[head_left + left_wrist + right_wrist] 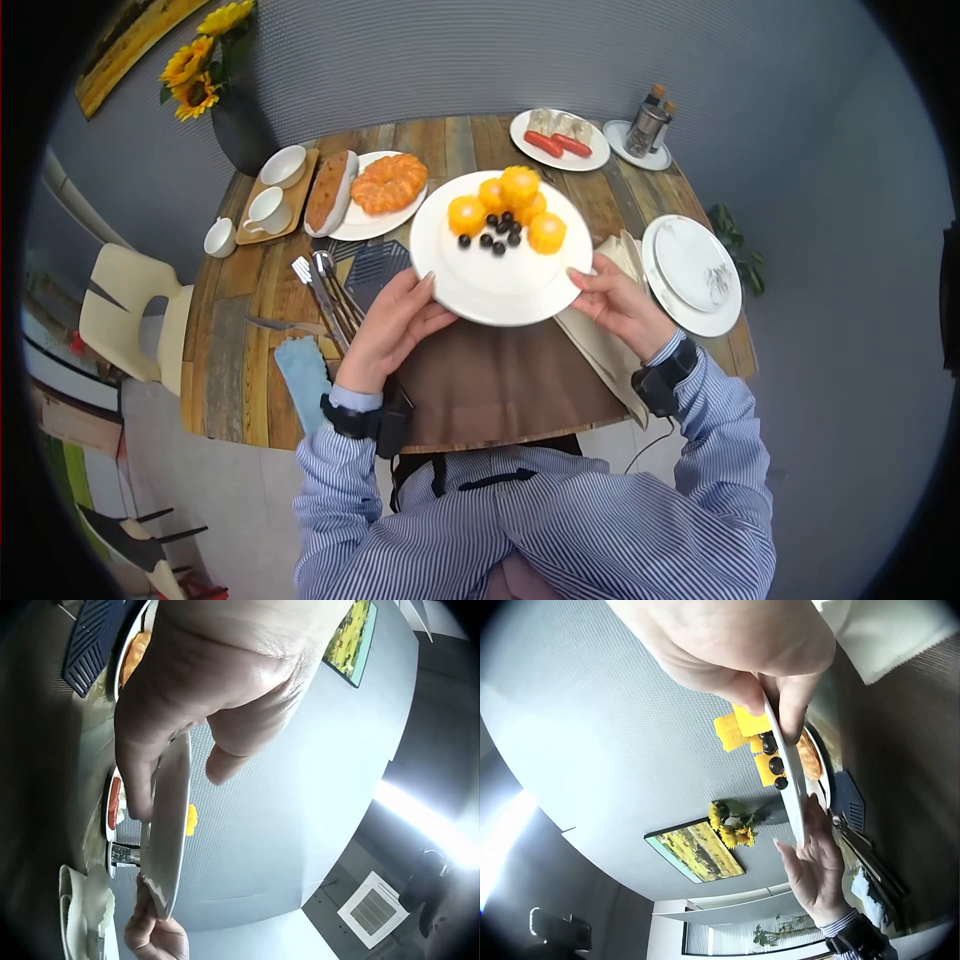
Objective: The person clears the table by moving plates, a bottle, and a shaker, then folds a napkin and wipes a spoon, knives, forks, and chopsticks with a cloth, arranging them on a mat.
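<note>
My left hand [396,320] and right hand [624,303] hold a white plate [500,292] between them, thumbs at the rim and fingers underneath. Both wrist views show the plate raised off the table, almost edge-on. Toward its far side sit several yellow corn pieces [466,215] with pale centres. Several round black berries [499,249] lie in front of them. Below the plate a brown placemat [480,385] covers the table's near edge.
Bread on a plate [378,228] and a wooden tray [305,195] with cups stand back left. Back right are a plate of sausages [573,143] and shakers [648,130]. Stacked plates [712,316] lie right, cutlery [330,290] and a blue cloth [303,378] left.
</note>
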